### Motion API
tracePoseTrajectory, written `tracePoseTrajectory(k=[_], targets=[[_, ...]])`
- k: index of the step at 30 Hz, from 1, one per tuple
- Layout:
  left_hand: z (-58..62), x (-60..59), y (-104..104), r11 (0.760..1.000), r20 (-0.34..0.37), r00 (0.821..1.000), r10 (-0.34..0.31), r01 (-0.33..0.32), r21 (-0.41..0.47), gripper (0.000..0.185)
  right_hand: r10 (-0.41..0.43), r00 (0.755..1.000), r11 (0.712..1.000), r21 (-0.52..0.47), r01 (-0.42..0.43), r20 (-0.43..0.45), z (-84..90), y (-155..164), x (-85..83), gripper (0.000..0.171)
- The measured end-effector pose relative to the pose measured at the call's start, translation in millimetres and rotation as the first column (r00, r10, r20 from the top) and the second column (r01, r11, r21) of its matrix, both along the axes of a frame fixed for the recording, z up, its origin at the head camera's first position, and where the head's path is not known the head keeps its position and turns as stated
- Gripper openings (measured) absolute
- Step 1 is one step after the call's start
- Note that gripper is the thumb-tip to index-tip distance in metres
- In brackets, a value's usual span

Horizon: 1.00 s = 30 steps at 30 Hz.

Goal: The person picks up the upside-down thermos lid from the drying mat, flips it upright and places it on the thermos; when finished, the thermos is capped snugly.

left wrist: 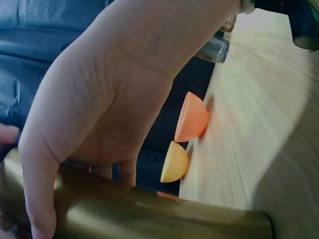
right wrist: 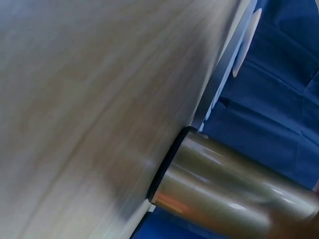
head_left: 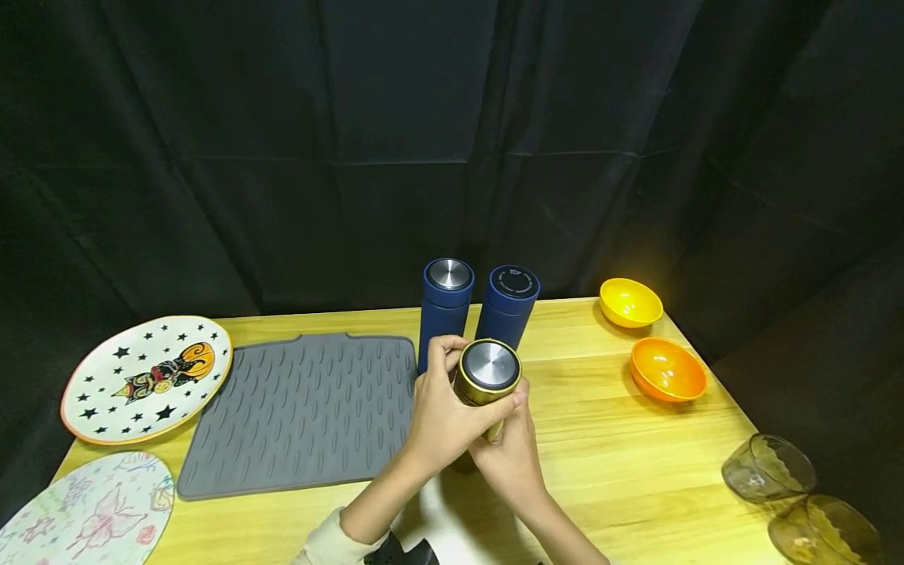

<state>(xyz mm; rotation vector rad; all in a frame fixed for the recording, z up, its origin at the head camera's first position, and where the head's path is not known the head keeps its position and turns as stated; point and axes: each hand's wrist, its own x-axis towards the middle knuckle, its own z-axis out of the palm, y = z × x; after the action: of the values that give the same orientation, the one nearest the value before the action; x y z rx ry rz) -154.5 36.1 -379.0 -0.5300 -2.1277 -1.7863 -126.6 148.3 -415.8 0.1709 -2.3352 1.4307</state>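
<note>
A gold thermos flask (head_left: 466,392) with a silver-topped lid stands upright in front of me, its dark base at the tabletop in the right wrist view. My left hand (head_left: 441,416) grips it near the top, thumb across the front and fingers behind. Lower on its right side, my right hand (head_left: 510,455) holds the body, part of that hand hidden by the left thumb. Just behind are two dark blue thermos flasks, one with a silver lid top (head_left: 450,274) and one with a black lid top (head_left: 515,281).
A grey drying mat (head_left: 304,416) lies left of the flasks. A star-patterned plate (head_left: 148,353) overlaps its corner, with a butterfly-patterned plate (head_left: 99,510) nearer. To the right are a yellow bowl (head_left: 631,303), an orange bowl (head_left: 667,370) and two amber glasses (head_left: 766,471). A black curtain (head_left: 395,157) hangs behind.
</note>
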Motion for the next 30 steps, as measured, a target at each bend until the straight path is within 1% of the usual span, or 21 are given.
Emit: tracePoseTrajectory(k=[3, 5, 6, 8, 11, 12, 13, 14, 16, 17, 18, 19, 21, 22, 23, 24, 25, 27, 28, 29, 30], targets=[[-2.2, -3.0, -5.4, 0.994, -0.040, 0.995, -0.090, 0.092, 0.051, 0.063, 0.005, 1.000, 1.000, -0.013, -0.005, 0.008, -0.5, -0.7, -0.7, 0.070], [-2.1, -3.6, -9.4, 0.986, -0.056, 0.987, -0.153, 0.156, 0.053, 0.065, 0.001, 1.000, 1.000, -0.018, 0.000, 0.006, -0.2, -0.8, -0.5, 0.070], [-1.5, -3.0, -10.9, 0.986, -0.055, 0.985, -0.162, 0.164, 0.034, 0.069, 0.003, 1.000, 1.000, -0.019, -0.003, 0.003, -0.2, -0.8, -0.6, 0.069], [0.1, -1.3, -11.8, 0.991, -0.058, 0.990, -0.130, 0.128, -0.038, 0.076, 0.012, 1.000, 1.000, -0.025, -0.012, -0.004, 0.3, -0.6, -0.2, 0.068], [2.1, 0.3, -10.2, 0.993, -0.062, 0.998, -0.033, 0.026, -0.118, 0.090, 0.018, 1.000, 1.000, -0.024, -0.019, -0.016, 1.5, -0.6, 0.4, 0.069], [2.5, 0.3, -10.1, 0.994, -0.054, 0.998, -0.027, 0.021, -0.109, 0.090, 0.021, 1.000, 0.999, -0.025, -0.022, -0.017, 1.6, -0.6, 0.3, 0.070], [2.3, 0.0, -10.6, 0.996, -0.043, 0.998, -0.049, 0.045, -0.073, 0.085, 0.017, 1.000, 1.000, -0.026, -0.017, -0.016, 1.9, -0.8, 0.6, 0.072], [2.4, -0.4, -11.4, 0.996, -0.036, 0.995, -0.089, 0.088, -0.018, 0.077, 0.007, 1.000, 1.000, -0.018, -0.008, -0.014, 1.8, -0.9, 0.4, 0.072], [2.4, -0.9, -13.3, 0.978, -0.020, 0.982, -0.189, 0.190, 0.082, 0.070, 0.010, 1.000, 0.999, -0.031, -0.010, -0.004, 1.5, -1.4, 0.1, 0.073], [2.7, -0.7, -13.5, 0.969, -0.012, 0.975, -0.223, 0.223, 0.102, 0.071, 0.012, 1.000, 1.000, -0.024, -0.012, -0.011, 1.2, -1.3, -0.2, 0.071], [3.1, -0.3, -13.0, 0.969, -0.006, 0.974, -0.227, 0.226, 0.101, 0.071, 0.015, 1.000, 1.000, -0.020, -0.015, -0.013, 0.7, -1.4, -0.6, 0.068], [3.3, 0.0, -12.0, 0.975, -0.013, 0.978, -0.206, 0.207, 0.082, 0.071, 0.015, 1.000, 1.000, -0.011, -0.015, -0.020, 0.5, -1.5, -0.8, 0.065], [4.5, 1.1, -8.7, 0.994, -0.024, 0.994, -0.108, 0.108, 0.023, 0.077, 0.016, 0.999, 1.000, 0.017, -0.015, -0.033, 0.6, -1.9, -0.8, 0.064], [4.8, 1.2, -7.5, 0.997, -0.028, 0.997, -0.070, 0.070, 0.010, 0.081, 0.016, 0.999, 0.999, 0.030, -0.015, -0.039, 0.7, -2.3, -0.7, 0.064], [4.8, 1.0, -7.0, 0.998, -0.024, 0.998, -0.058, 0.058, 0.021, 0.082, 0.016, 0.999, 0.999, 0.036, -0.014, -0.039, 0.9, -2.7, -0.6, 0.064], [4.2, 0.1, -7.2, 0.995, -0.026, 0.997, -0.079, 0.081, 0.058, 0.078, 0.012, 1.000, 1.000, 0.027, -0.011, -0.026, 1.2, -3.2, -0.2, 0.066], [3.5, -1.0, -8.3, 0.984, -0.035, 0.990, -0.134, 0.137, 0.115, 0.074, 0.005, 1.000, 1.000, 0.018, -0.005, -0.016, 1.5, -3.5, 0.0, 0.068], [2.5, -2.2, -10.9, 0.944, -0.038, 0.965, -0.258, 0.261, 0.202, 0.077, 0.007, 1.000, 1.000, -0.016, -0.006, 0.007, 2.4, -3.9, 0.6, 0.071], [1.9, -2.6, -12.0, 0.926, -0.029, 0.952, -0.306, 0.305, 0.222, 0.082, 0.009, 1.000, 1.000, -0.030, -0.008, 0.015, 1.9, -4.1, 0.3, 0.070], [1.4, -2.5, -12.6, 0.926, -0.017, 0.949, -0.315, 0.312, 0.212, 0.087, 0.015, 1.000, 0.999, -0.040, -0.014, 0.023, 1.6, -4.3, 0.3, 0.069], [0.9, -2.4, -12.6, 0.938, -0.010, 0.955, -0.296, 0.293, 0.184, 0.090, 0.020, 1.000, 0.999, -0.037, -0.019, 0.021, 1.3, -4.4, 0.3, 0.067]])
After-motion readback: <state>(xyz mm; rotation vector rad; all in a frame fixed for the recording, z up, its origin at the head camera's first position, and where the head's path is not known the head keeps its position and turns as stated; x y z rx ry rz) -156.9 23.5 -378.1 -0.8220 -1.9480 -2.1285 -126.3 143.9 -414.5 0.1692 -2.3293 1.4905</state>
